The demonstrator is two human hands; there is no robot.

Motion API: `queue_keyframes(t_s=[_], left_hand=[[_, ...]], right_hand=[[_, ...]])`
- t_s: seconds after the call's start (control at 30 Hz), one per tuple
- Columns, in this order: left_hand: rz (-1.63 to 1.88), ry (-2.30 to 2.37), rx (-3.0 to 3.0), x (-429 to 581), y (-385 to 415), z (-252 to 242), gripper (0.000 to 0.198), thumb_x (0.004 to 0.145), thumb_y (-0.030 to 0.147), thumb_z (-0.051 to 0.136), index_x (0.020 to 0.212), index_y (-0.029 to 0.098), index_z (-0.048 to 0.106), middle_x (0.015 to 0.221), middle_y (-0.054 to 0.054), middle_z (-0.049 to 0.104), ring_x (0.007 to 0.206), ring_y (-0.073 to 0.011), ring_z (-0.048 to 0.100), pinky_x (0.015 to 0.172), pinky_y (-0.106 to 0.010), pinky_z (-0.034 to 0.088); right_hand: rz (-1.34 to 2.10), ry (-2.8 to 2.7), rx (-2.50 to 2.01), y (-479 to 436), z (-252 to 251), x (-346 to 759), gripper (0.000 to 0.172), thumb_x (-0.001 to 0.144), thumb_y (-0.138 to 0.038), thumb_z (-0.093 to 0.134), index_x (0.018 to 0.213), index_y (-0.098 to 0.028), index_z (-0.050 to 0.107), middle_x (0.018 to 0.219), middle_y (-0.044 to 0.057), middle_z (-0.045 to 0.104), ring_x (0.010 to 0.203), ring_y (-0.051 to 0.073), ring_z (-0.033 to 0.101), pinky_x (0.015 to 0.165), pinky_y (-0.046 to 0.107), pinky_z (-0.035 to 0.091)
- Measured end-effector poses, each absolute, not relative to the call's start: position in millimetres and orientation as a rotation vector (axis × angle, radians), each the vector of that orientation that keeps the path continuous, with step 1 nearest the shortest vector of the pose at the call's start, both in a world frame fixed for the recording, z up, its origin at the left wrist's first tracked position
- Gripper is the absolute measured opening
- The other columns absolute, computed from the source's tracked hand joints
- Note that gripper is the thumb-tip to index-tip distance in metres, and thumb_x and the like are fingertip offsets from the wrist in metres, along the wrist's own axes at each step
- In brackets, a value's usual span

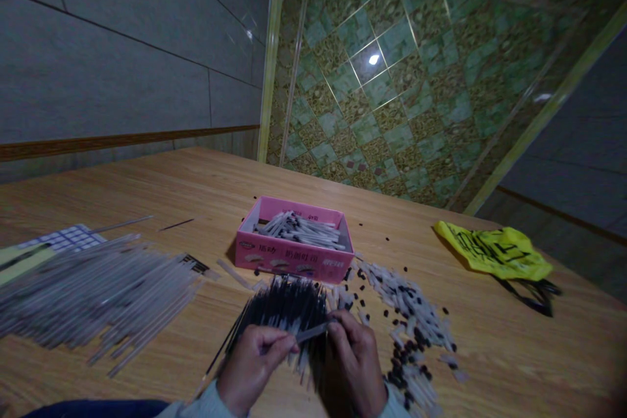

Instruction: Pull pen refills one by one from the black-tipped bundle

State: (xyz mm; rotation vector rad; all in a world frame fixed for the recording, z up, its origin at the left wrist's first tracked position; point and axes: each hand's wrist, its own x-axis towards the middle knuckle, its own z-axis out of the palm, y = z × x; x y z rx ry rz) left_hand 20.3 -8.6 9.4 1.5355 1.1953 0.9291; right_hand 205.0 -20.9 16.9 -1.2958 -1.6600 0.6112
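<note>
pale tube (312, 332) crosswise, slightly aslant

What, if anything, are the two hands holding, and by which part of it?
A slim translucent piece, held by its ends: the left hand pinches one, the right hand the other. Its exact nature cannot be told.

A translucent tube (312, 332) is held between the left hand (255, 366) and the right hand (358, 362) over thin black rods (281, 300), heaped before a pink cardboard box (274, 262) on a wood-grain table (151, 186).
</note>
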Motion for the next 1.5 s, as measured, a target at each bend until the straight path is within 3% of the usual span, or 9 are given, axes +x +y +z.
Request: queue_keyframes(t_s=[0.13, 0.4, 0.6, 0.7, 0.87, 0.93, 1.03, 1.13, 1.5], left_hand=[[1.007, 1.221, 1.725, 20.8, -15.3, 15.4, 0.031, 0.081, 0.036, 0.050, 0.068, 0.017, 0.071, 0.065, -0.004, 0.067, 0.066, -0.0174, 0.059, 0.060, -0.025, 0.041], [1.089, 1.270, 2.212, 18.0, -20.3, 14.5, 0.027, 0.085, 0.026, 0.045, 0.074, 0.021, 0.069, 0.060, -0.003, 0.059, 0.058, -0.0156, 0.057, 0.052, -0.025, 0.039], [1.035, 1.398, 2.218, 9.7, -6.4, 15.2, 0.030, 0.088, 0.030, 0.038, 0.094, 0.024, 0.067, 0.082, -0.004, 0.067, 0.081, -0.0176, 0.060, 0.072, -0.027, 0.046], [1.069, 1.774, 2.185, -7.2, 7.9, 14.5, 0.037, 0.087, 0.034, 0.036, 0.114, 0.020, 0.058, 0.106, -0.009, 0.063, 0.102, -0.0231, 0.053, 0.089, -0.034, 0.041], [0.573, 2.507, 1.920, -43.2, 31.9, 2.0, 0.055, 0.081, 0.035, 0.041, 0.129, 0.009, 0.042, 0.132, -0.021, 0.042, 0.123, -0.0359, 0.032, 0.096, -0.048, 0.030], [0.479, 2.663, 1.726, -58.3, 38.9, -2.8, 0.059, 0.082, 0.041, 0.036, 0.133, 0.012, 0.037, 0.141, -0.023, 0.029, 0.130, -0.0410, 0.018, 0.094, -0.057, 0.025], [0.442, 2.776, 1.509, -78.6, 45.6, -6.3, 0.063, 0.082, 0.048, 0.030, 0.135, 0.014, 0.031, 0.140, -0.025, 0.028, 0.130, -0.0444, 0.017, 0.095, -0.059, 0.022], [0.353, 2.779, 1.516, -89.3, 47.9, -7.3, 0.065, 0.081, 0.051, 0.031, 0.132, 0.012, 0.037, 0.138, -0.028, 0.030, 0.128, -0.0468, 0.021, 0.096, -0.057, 0.019], [0.162, 2.608, 1.803, -44.2, 31.7, -16.1, 0.056, 0.080, 0.032, 0.040, 0.132, 0.010, 0.042, 0.141, -0.022, 0.034, 0.126, -0.0440, 0.026, 0.090, -0.052, 0.030]], right_hand=[[0.689, -1.595, -1.300, -22.1, 18.4, 202.9, 0.029, 0.088, -0.036, 0.043, 0.069, -0.017, 0.054, 0.060, -0.003, 0.045, 0.059, 0.013, 0.045, 0.055, 0.022, 0.032], [0.992, -1.366, -1.205, -15.8, 10.2, 205.8, 0.036, 0.081, -0.042, 0.054, 0.056, -0.018, 0.043, 0.056, -0.005, 0.031, 0.054, 0.010, 0.029, 0.050, 0.023, 0.025], [1.164, -1.092, -1.132, -8.9, -0.4, 203.0, 0.039, 0.080, -0.045, 0.056, 0.054, -0.019, 0.042, 0.044, -0.008, 0.033, 0.041, 0.007, 0.025, 0.039, 0.022, 0.017], [1.140, -1.015, -1.117, -6.7, -1.7, 205.4, 0.038, 0.079, -0.046, 0.057, 0.055, -0.019, 0.044, 0.043, -0.008, 0.035, 0.039, 0.007, 0.028, 0.038, 0.021, 0.019], [1.073, -1.075, -1.165, -9.0, -1.7, 207.3, 0.037, 0.081, -0.045, 0.054, 0.057, -0.018, 0.045, 0.044, -0.007, 0.039, 0.039, 0.007, 0.029, 0.038, 0.021, 0.020], [1.050, -1.108, -1.167, -10.8, -1.6, 206.5, 0.037, 0.082, -0.044, 0.054, 0.057, -0.018, 0.046, 0.045, -0.006, 0.040, 0.041, 0.007, 0.032, 0.039, 0.021, 0.022], [1.025, -1.121, -1.154, -12.7, -1.3, 205.4, 0.036, 0.083, -0.042, 0.053, 0.057, -0.017, 0.046, 0.046, -0.006, 0.041, 0.043, 0.008, 0.034, 0.042, 0.021, 0.025], [1.014, -1.137, -1.170, -12.7, -1.2, 205.4, 0.037, 0.083, -0.042, 0.053, 0.057, -0.018, 0.046, 0.046, -0.006, 0.041, 0.043, 0.008, 0.033, 0.041, 0.021, 0.023], [0.963, -1.125, -1.175, -12.3, 2.5, 206.2, 0.037, 0.080, -0.045, 0.055, 0.056, -0.017, 0.050, 0.046, -0.005, 0.045, 0.042, 0.009, 0.038, 0.040, 0.021, 0.028]])
